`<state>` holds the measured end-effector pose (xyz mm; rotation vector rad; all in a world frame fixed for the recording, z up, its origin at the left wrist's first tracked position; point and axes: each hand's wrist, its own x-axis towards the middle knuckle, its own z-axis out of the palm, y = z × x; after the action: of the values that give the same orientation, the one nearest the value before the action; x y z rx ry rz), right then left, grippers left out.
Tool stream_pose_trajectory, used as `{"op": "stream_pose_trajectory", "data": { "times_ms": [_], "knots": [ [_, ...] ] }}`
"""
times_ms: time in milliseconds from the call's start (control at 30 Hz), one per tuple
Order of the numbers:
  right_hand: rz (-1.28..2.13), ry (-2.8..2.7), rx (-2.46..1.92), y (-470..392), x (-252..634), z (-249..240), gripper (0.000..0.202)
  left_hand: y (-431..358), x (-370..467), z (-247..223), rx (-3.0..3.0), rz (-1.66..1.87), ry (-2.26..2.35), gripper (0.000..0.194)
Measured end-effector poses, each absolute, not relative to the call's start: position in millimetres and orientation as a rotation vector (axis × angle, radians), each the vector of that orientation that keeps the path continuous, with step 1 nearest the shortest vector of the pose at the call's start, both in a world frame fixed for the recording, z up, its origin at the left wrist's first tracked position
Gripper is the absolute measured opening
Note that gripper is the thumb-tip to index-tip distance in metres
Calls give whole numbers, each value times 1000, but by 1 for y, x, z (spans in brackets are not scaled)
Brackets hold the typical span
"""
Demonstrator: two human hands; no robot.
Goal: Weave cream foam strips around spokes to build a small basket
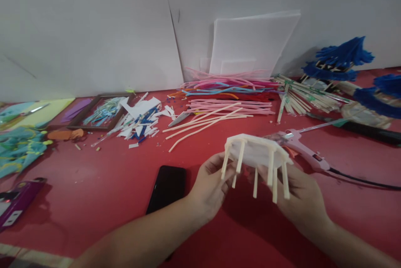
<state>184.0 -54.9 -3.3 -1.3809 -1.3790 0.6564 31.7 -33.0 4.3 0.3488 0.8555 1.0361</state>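
Between my two hands, above the red table, is a small craft model (253, 154): a white flat piece edged with cream strips, with several short cream sticks standing out from it toward me. My left hand (211, 184) grips its left side, fingers curled behind it. On the right side, my right hand (299, 192) holds it the same way, its fingertips partly hidden by the sticks. A pink glue gun (305, 149) lies just behind my right hand. To the left of my left hand rests a black phone (166, 188).
Cream pipe cleaners (206, 123) and pink ones (232, 107) lie behind the model. Bundled sticks (305, 96) and blue-roofed models (340, 61) stand back right. Paper scraps (139, 119), a brown frame (75, 123) and a purple device (19, 201) are on the left. White boards (94, 29) rise behind.
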Motion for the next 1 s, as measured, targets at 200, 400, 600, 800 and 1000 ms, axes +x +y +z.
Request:
{"op": "stream_pose_trajectory", "data": {
  "times_ms": [200,400,600,800,1000],
  "knots": [
    [595,-1457,-1311,-56,184,2,40,-32,31,6,281,975,825,34],
    [667,-1383,-1338,-56,188,-8,36,-26,28,6,217,864,708,21],
    [927,-1243,-1280,-56,192,-15,39,-25,25,10,249,790,722,14],
    [1210,-1143,-1172,-55,198,-25,40,-25,23,6,295,714,677,14],
    [1299,-1079,-1155,-56,200,-29,41,-25,20,-3,323,698,555,25]
  ]
}}
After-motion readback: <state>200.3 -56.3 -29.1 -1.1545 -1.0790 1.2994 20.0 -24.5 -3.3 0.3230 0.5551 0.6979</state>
